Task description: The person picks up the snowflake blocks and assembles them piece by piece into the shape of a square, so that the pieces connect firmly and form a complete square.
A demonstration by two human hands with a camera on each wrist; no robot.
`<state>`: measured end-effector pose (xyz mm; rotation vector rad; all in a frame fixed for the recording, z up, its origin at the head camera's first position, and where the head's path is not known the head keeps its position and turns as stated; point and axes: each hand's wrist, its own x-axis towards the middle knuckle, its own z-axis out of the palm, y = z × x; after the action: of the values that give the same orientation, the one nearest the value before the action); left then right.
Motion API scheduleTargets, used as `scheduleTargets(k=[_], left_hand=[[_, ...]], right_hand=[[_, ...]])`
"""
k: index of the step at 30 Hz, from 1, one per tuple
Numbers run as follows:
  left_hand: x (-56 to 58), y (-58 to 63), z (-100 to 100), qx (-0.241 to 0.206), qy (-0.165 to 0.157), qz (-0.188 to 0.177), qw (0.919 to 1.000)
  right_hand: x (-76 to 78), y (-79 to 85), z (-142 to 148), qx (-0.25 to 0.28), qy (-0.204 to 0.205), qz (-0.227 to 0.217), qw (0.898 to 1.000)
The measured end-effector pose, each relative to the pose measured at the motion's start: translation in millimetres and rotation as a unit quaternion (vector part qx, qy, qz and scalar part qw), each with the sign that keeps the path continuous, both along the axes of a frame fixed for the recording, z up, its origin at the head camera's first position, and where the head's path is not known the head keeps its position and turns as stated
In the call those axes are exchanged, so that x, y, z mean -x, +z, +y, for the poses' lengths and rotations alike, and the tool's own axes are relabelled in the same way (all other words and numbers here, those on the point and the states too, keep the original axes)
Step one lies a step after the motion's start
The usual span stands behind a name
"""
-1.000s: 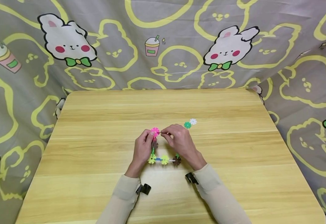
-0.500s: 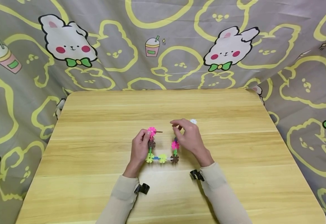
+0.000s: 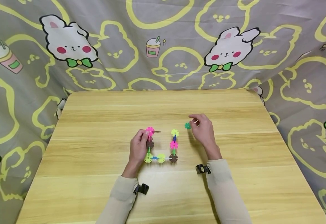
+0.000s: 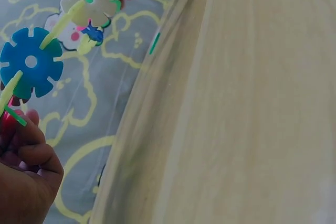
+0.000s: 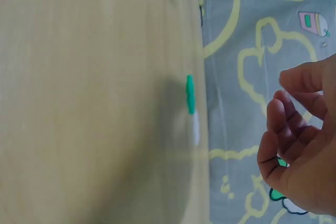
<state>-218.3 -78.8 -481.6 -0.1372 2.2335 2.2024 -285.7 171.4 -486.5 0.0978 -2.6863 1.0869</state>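
My left hand [image 3: 137,146] pinches a pink notched snowflake disc [image 3: 150,130] at the far left end of a U-shaped chain of linked discs. A brown disc [image 3: 157,132], seen edge-on, sticks out from it to the right. The chain's other arm ends in a yellow disc [image 3: 175,133], untouched. In the left wrist view a blue disc [image 4: 31,80] and a whitish disc [image 4: 89,11] of the chain show large. My right hand [image 3: 206,130] hovers with bent fingers, nothing between them, just right of a loose green disc [image 3: 187,126]. A white disc [image 5: 197,128] beside it shows in the right wrist view.
The wooden table [image 3: 95,115] has rounded corners and extends well beyond the chain on all sides. A grey patterned cloth [image 3: 123,62] hangs behind its far edge and along both sides. Black camera mounts [image 3: 142,189] sit at both wrists.
The right hand has let go of the brown disc and moved right and away to the loose discs, now covering the white one in the head view. The left hand has shifted slightly left.
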Motion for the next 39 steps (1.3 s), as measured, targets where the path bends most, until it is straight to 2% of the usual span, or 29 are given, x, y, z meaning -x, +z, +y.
scheduleTargets(k=[5, 10, 13, 27, 34, 39], left_hand=[[0.9, 0.5, -1.5, -0.003, 0.005, 0.004, 1.0], [0.2, 0.8, -1.9, -0.002, 0.006, 0.013, 0.9999], [-0.1, 1.0, -1.4, 0.0, 0.009, 0.016, 0.9998], [-1.0, 1.5, -0.7, 0.001, 0.006, 0.014, 0.9999], [-0.5, 0.8, -0.3, 0.003, 0.003, 0.016, 0.9999], [0.1, 0.1, 0.2, 0.003, 0.003, 0.012, 0.9999]], right_hand=[[5.2, -6.1, 4.0, -0.006, -0.008, -0.071, 0.997], [6.6, -12.3, 7.3, -0.01, 0.002, -0.148, 0.989], [7.3, -15.8, 9.0, -0.016, 0.009, -0.177, 0.984], [7.5, -19.3, 8.3, -0.065, 0.043, -0.237, 0.968], [8.3, -21.5, 7.9, -0.102, 0.059, -0.237, 0.964], [9.2, -23.6, 9.0, -0.11, 0.063, -0.24, 0.963]])
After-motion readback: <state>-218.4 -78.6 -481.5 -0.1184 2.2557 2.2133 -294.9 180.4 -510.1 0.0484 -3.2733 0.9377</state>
